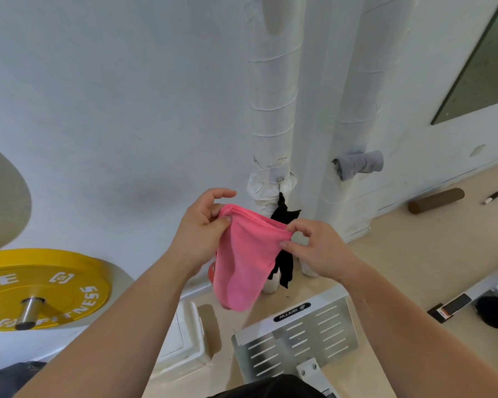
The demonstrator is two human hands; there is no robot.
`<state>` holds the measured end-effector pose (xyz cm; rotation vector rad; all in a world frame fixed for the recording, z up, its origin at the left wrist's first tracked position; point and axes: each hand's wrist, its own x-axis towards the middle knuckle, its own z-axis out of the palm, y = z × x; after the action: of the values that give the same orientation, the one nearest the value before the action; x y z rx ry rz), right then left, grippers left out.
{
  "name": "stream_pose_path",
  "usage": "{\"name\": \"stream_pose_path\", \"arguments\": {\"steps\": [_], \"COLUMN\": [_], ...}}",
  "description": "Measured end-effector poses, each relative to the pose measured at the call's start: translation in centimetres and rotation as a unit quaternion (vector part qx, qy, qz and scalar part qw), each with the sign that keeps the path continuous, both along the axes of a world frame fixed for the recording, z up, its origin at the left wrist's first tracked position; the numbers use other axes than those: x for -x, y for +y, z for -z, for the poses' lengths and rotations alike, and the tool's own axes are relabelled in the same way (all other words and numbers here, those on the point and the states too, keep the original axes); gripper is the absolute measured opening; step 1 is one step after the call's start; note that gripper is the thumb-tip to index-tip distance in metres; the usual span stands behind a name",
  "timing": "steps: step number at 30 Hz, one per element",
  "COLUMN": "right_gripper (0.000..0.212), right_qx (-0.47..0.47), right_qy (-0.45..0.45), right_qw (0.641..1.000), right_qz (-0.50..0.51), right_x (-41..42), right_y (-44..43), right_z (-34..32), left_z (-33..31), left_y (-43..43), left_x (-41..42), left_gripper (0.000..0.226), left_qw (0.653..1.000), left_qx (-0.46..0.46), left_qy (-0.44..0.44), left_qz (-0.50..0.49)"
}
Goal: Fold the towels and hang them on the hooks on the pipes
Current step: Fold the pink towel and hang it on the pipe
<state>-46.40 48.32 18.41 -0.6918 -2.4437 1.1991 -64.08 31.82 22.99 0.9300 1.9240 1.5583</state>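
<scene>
A pink towel (242, 259) hangs folded in front of me, held up by its top edge. My left hand (202, 228) pinches the towel's left top corner with thumb and fingers. My right hand (314, 248) pinches the right top corner. Behind the towel a black towel (285, 216) hangs from a hook low on the left white pipe (270, 110). A grey towel (357, 163) hangs bunched on the right white pipe (360, 96).
A yellow weight plate (46, 285) on a bar sits at the left. A metal slotted footplate (296, 337) lies below my hands. A brown foam roller (436, 200) lies on the floor by the wall at right. A mirror (483, 64) hangs at upper right.
</scene>
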Motion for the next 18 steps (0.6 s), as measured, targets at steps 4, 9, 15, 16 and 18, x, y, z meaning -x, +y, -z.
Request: {"name": "stream_pose_path", "arguments": {"steps": [4, 9, 15, 16, 18], "right_gripper": [0.012, 0.010, 0.017, 0.018, 0.024], "right_qx": [-0.007, -0.108, -0.251, -0.259, -0.254], "right_qy": [0.063, 0.041, -0.050, -0.054, -0.039], "right_qw": [0.998, 0.992, 0.958, 0.956, 0.959], "right_qz": [0.013, -0.053, -0.132, -0.130, -0.116], "right_x": [0.4, 1.3, 1.8, 1.8, 1.8], "right_y": [1.2, 2.1, 2.1, 2.0, 2.1], "right_z": [-2.6, -4.9, -3.9, -3.9, -4.1], "left_z": [0.5, -0.8, -0.7, -0.3, 0.4], "left_y": [0.4, 1.5, 1.4, 1.1, 0.6], "left_x": [1.5, 1.4, 2.1, 2.5, 3.0], "left_gripper": [0.040, 0.038, 0.047, 0.046, 0.044], "left_qw": [0.995, 0.998, 0.993, 0.989, 0.981], "left_qx": [0.064, -0.006, -0.007, 0.010, 0.040], "left_qy": [0.070, 0.054, 0.115, 0.146, 0.192], "left_qz": [-0.018, -0.031, -0.009, -0.003, 0.004]}}
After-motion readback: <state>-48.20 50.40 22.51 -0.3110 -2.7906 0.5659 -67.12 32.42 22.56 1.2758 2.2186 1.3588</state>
